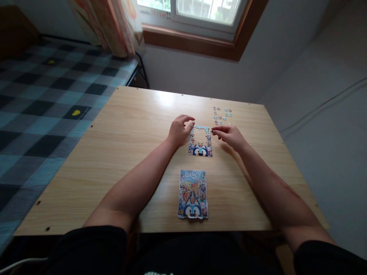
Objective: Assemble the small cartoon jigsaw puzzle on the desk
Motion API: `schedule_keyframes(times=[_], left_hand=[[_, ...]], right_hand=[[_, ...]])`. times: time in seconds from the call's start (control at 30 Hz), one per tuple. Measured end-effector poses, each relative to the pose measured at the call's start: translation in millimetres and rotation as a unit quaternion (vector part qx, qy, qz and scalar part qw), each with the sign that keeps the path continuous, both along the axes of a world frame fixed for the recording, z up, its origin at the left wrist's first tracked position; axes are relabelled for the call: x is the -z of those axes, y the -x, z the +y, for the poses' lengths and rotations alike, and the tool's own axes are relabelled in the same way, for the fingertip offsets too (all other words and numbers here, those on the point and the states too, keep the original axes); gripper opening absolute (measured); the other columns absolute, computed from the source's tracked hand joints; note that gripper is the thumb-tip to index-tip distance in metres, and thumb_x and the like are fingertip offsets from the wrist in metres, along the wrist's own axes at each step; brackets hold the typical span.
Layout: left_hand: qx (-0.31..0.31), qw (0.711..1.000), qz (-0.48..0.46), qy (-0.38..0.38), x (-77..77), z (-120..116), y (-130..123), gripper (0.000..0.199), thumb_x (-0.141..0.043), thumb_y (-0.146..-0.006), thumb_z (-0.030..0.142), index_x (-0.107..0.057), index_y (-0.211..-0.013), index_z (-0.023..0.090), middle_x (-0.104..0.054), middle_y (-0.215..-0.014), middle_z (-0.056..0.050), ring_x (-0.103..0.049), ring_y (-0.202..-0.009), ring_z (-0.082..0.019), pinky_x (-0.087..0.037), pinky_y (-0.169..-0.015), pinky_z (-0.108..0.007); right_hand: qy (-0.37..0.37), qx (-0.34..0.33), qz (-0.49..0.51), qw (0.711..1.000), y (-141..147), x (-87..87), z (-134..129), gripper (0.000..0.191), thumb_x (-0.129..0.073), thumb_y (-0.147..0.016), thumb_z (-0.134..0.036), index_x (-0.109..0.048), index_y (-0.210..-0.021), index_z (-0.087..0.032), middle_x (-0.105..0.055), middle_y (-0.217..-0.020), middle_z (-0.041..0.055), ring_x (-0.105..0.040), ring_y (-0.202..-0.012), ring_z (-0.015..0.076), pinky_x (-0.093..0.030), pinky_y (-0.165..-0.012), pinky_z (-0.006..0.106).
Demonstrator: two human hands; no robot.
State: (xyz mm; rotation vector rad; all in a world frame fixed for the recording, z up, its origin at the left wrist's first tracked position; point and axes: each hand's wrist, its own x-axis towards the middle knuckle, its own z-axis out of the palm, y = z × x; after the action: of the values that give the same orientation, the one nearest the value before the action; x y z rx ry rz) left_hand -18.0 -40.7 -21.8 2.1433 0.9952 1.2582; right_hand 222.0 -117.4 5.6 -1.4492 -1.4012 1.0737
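Head view, right hand pinching puzzle piece, left hand empty, fingers curved.

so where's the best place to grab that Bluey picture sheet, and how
Probably by its straight left edge, coming from the left with your left hand, since your right hand has a puzzle piece. The Bluey picture sheet looks flat; its near edge looks ragged.
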Motion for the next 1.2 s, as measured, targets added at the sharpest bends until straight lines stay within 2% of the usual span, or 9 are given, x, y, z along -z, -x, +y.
schedule_keyframes(times=[0.13,0.3,0.5,0.73,0.8,0.9,0.97,1.07,1.2], left_hand=[[0.06,0.988,0.071,-0.124,-10.0,-13.3,-3.6,0.013,-0.065,-0.093,0.032,-0.072,-0.094,0.021,-0.072,-0.103,-0.007,-0.063,-0.099,-0.021,-0.052,-0.093,-0.042],[0.121,0.965,0.131,-0.192,-15.1,-22.6,-8.8,0.025,-0.069,-0.091,0.044,-0.073,-0.103,0.022,-0.072,-0.105,-0.007,-0.063,-0.096,-0.022,-0.053,-0.087,-0.039],[0.138,0.957,0.15,-0.207,-14.0,-25.3,-10.8,0.017,-0.068,-0.092,0.037,-0.073,-0.1,0.023,-0.073,-0.104,-0.005,-0.063,-0.095,-0.02,-0.054,-0.085,-0.037],[0.131,0.962,0.169,-0.168,-15.9,-25.0,-8.7,0.018,-0.065,-0.095,0.038,-0.074,-0.099,0.024,-0.073,-0.105,-0.005,-0.065,-0.096,-0.02,-0.055,-0.087,-0.037],[0.137,0.962,0.18,-0.153,-16.4,-25.2,-7.6,0.018,-0.064,-0.095,0.039,-0.075,-0.099,0.025,-0.073,-0.106,-0.005,-0.065,-0.098,-0.02,-0.055,-0.088,-0.038],[0.14,0.963,0.183,-0.143,-15.9,-24.2,-5.5,0.017,-0.065,-0.094,0.04,-0.075,-0.097,0.026,-0.072,-0.106,-0.005,-0.065,-0.099,-0.021,-0.055,-0.089,-0.039],[0.136,0.965,0.177,-0.138,-15.1,-23.1,-4.2,0.017,-0.067,-0.093,0.041,-0.075,-0.096,0.026,-0.072,-0.106,-0.005,-0.065,-0.099,-0.021,-0.055,-0.089,-0.039],[0.132,0.968,0.169,-0.132,-14.4,-22.3,-3.4,0.017,-0.069,-0.092,0.04,-0.075,-0.095,0.025,-0.072,-0.106,-0.005,-0.065,-0.099,-0.021,-0.055,-0.089,-0.039],[0.138,0.967,0.174,-0.127,-15.0,-23.4,-3.5,0.015,-0.069,-0.092,0.04,-0.075,-0.094,0.026,-0.072,-0.108,-0.005,-0.064,-0.1,-0.021,-0.055,-0.089,-0.04]], right_hand=[[-0.007,-0.002,0.052,0.999,6.9,6.4,-4.3,0.043,-0.082,-0.071,-0.043,-0.071,-0.102,-0.016,-0.075,-0.082,0.007,-0.064,-0.069,0.0136,-0.046,-0.055,0.023],[-0.05,0.012,0.105,0.993,17.3,20.7,-6.9,0.04,-0.087,-0.066,-0.048,-0.066,-0.085,-0.018,-0.072,-0.078,0.0032,-0.066,-0.071,0.0144,-0.047,-0.057,0.023],[-0.052,0.022,0.132,0.99,24.8,24.6,-14.1,0.04,-0.089,-0.064,-0.047,-0.066,-0.079,-0.018,-0.071,-0.076,0.0018,-0.067,-0.071,0.0149,-0.054,-0.066,0.027],[-0.037,0.012,0.143,0.989,30.8,30.3,-18.3,0.042,-0.088,-0.066,-0.051,-0.067,-0.082,-0.018,-0.073,-0.08,0.0029,-0.069,-0.076,0.0156,-0.057,-0.073,0.029],[-0.052,0.003,0.11,0.993,30.0,30.6,-18.5,0.04,-0.084,-0.07,-0.053,-0.068,-0.082,-0.018,-0.073,-0.08,0.0035,-0.069,-0.076,0.0161,-0.057,-0.072,0.03],[-0.126,-0.001,-0.015,0.992,26.7,27.0,-19.7,0.029,-0.077,-0.081,-0.048,-0.073,-0.086,-0.02,-0.074,-0.084,0.0052,-0.068,-0.077,0.0171,-0.057,-0.071,0.032],[-0.202,-0.009,-0.105,0.974,24.8,22.8,-21.3,0.018,-0.073,-0.087,-0.039,-0.076,-0.091,-0.022,-0.075,-0.094,0.0062,-0.069,-0.088,0.0191,-0.057,-0.081,0.035],[-0.285,-0.023,-0.171,0.943,24.8,18.1,-23.8,0.01,-0.069,-0.091,-0.03,-0.078,-0.094,-0.025,-0.076,-0.103,0.0057,-0.07,-0.098,0.0206,-0.054,-0.093,0.039],[-0.32,-0.036,-0.205,0.924,27.1,17.6,-25.2,0.011,-0.068,-0.093,-0.026,-0.078,-0.093,-0.025,-0.077,-0.099,0.005,-0.071,-0.092,0.0195,-0.056,-0.088,0.037]])
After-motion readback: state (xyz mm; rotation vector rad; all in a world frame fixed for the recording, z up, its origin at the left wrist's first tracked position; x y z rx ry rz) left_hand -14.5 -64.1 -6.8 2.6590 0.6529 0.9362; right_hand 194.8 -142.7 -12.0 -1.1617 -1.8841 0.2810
